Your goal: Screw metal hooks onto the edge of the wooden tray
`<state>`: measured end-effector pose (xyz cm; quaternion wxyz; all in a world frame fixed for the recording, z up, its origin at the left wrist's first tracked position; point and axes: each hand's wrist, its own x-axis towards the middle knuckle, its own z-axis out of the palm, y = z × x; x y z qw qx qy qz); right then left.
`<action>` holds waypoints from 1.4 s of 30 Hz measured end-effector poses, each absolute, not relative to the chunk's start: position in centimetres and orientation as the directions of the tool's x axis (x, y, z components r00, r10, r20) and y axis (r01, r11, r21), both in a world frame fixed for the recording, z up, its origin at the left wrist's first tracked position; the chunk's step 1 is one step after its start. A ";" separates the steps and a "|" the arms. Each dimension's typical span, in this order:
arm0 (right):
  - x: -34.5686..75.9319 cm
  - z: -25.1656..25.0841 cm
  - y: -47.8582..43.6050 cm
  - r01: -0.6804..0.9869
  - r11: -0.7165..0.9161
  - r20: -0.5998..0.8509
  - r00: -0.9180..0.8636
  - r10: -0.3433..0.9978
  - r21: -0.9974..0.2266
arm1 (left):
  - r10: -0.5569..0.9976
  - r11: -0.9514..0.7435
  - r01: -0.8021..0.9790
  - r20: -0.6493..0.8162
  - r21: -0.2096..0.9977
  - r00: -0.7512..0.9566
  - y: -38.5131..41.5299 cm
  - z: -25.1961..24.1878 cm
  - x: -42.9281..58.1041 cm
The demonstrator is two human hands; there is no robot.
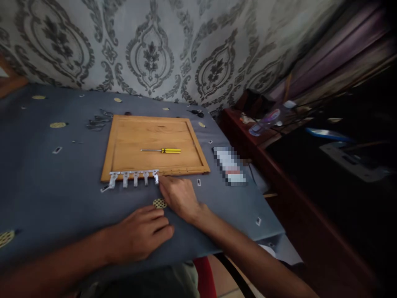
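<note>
Head view: five metal pieces (135,179) sit in a row along the near edge of the framed wooden panel (149,135), the right hand (181,198) at the end one, its grip unclear; a yellow-handled screwdriver (170,151) lies on the panel; nearer, the left hand (139,232) is curled on the cloth (71,178), whether holding anything I cannot tell

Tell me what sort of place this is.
Probably a room in a home, serving as a makeshift workspace: a printed blue-grey tablecloth and an ornate patterned wall covering look domestic, while a yellow-handled screwdriver lies on a framed wooden panel.
</note>
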<state>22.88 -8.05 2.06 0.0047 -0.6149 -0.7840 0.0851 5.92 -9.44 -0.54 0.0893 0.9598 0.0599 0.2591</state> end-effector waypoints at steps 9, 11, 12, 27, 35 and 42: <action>23.5 0.1 -7.8 0.950 0.266 -0.024 -0.274 0.961 -0.162 | 0.165 -0.983 0.106 0.476 0.149 0.864 -9.2 -0.5 6.1; 23.8 -0.3 -7.8 0.944 0.279 -0.006 -0.284 0.959 -0.176 | 0.172 -0.983 0.113 0.501 0.145 0.848 -9.2 -0.5 6.2; 23.9 -0.6 -7.8 0.939 0.291 0.016 -0.293 0.956 -0.183 | 0.177 -0.982 0.119 0.508 0.146 0.843 -9.2 -0.5 6.2; 24.2 -1.4 -7.9 0.909 0.393 0.263 -0.348 0.900 -0.142 | 0.216 -0.959 0.100 0.458 0.264 0.862 -9.1 -0.1 6.4; 24.1 -1.1 -8.0 0.922 0.351 0.172 -0.324 0.930 -0.163 | 0.224 -0.971 0.141 0.522 0.194 0.823 -9.0 0.8 6.5; 23.8 0.2 -8.1 0.926 0.332 0.040 -0.330 0.943 -0.177 | 0.386 -0.917 0.358 0.614 0.176 0.688 -7.1 3.4 5.7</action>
